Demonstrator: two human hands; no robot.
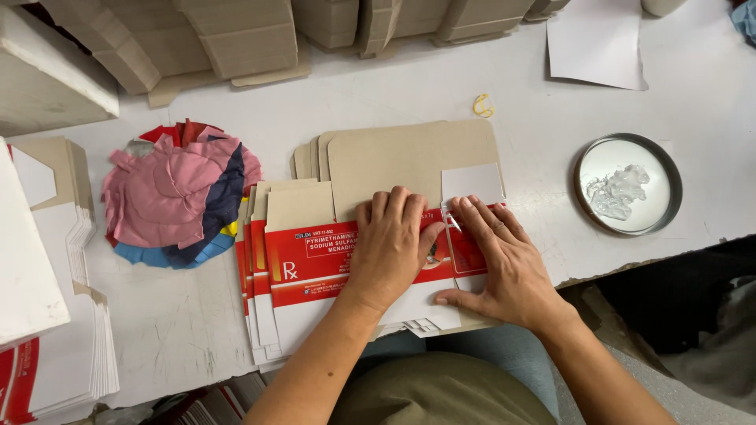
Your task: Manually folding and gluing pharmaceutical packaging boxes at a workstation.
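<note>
A fanned stack of flat red-and-white carton blanks [307, 260] lies at the table's near edge, with their brown cardboard backs [394, 157] showing behind. My left hand [391, 244] presses flat on the top blank, fingers together. My right hand [500, 264] lies beside it on the blank's right end, fingertips at the fold by a white flap [471, 182]. Neither hand grips anything.
A pile of pink, red and blue cloth scraps [177, 197] lies to the left. A round metal dish of white paste [628, 184] sits right. Stacked blanks [47, 315] stand far left, cardboard boxes [236, 35] along the back, a yellow rubber band [482, 105], a white sheet [594, 43].
</note>
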